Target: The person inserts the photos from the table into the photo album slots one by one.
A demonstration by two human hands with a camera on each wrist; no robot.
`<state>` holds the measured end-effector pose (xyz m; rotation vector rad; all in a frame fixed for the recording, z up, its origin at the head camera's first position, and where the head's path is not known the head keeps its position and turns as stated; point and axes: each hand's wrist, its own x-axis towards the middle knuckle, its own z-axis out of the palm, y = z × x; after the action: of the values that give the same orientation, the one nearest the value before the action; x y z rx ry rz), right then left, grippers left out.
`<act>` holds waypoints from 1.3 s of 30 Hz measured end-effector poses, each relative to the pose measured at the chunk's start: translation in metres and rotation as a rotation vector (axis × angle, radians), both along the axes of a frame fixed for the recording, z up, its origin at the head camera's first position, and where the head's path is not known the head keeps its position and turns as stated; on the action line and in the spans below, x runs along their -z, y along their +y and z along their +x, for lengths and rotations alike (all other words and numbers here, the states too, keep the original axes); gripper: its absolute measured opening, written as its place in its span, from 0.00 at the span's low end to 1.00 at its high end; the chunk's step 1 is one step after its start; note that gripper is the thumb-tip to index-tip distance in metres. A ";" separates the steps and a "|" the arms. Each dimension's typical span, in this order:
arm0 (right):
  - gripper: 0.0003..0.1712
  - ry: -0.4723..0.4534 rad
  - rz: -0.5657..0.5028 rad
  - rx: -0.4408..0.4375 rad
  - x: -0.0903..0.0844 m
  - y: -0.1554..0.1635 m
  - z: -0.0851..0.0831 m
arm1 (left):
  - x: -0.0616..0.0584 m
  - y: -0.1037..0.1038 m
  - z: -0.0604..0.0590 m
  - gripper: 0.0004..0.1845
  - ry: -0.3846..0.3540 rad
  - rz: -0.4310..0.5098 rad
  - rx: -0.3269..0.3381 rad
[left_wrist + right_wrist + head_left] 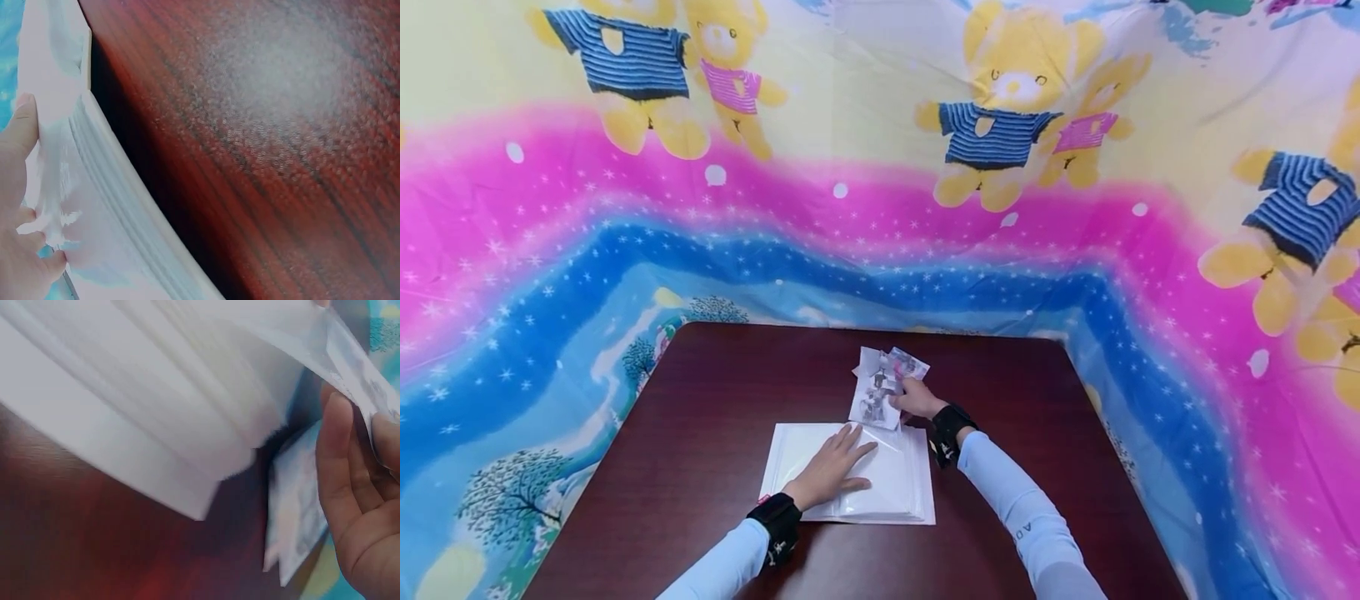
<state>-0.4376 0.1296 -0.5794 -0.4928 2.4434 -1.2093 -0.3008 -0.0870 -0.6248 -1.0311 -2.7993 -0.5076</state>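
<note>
Resting palm-down on the white rectangular album with glossy layered pages [891, 479], my left hand [833, 467] has its fingers straight and spread apart; they have hold of nothing. The album lies flat on the dark red-brown wood-grain table [722, 392], about midway between the table's left and right edges and well apart from its far corners.

My right hand [921, 400] is beyond the album's far edge, toward its far right corner. Its thumb and fingers are closed together, pinching a pale rectangular sheet printed with grey figures [872, 408]. The near end of this sheet reaches the album's far edge; I cannot tell whether it sits inside a page sleeve. Behind the sheet, near the table's far edge, are further small printed sheets [912, 363], partly overlapped by it.

Each wrist carries a black strap [778, 521], and pale blue sleeves [1011, 500] cover both forearms. Past the table's far, left and right edges hangs a multicoloured fabric printed with yellow bears [880, 217]. The right wrist view is blurred at the page edges.
</note>
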 end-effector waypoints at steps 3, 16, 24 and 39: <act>0.07 -0.033 -0.021 0.035 0.008 0.000 0.004 | -0.001 -0.002 -0.003 0.36 0.004 0.007 0.013; 0.10 0.053 0.154 -0.039 -0.004 0.003 -0.006 | -0.011 -0.004 -0.012 0.41 -0.143 -0.015 0.051; 0.15 0.094 0.247 -0.148 -0.025 -0.001 -0.010 | -0.011 -0.001 -0.012 0.44 -0.195 0.026 0.046; 0.12 -0.125 0.034 -0.074 -0.001 -0.001 0.003 | -0.009 0.000 -0.015 0.43 -0.220 -0.043 0.011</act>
<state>-0.4347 0.1287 -0.5786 -0.4788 2.3161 -1.1313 -0.3155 -0.0873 -0.6161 -1.0597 -3.0092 -0.5992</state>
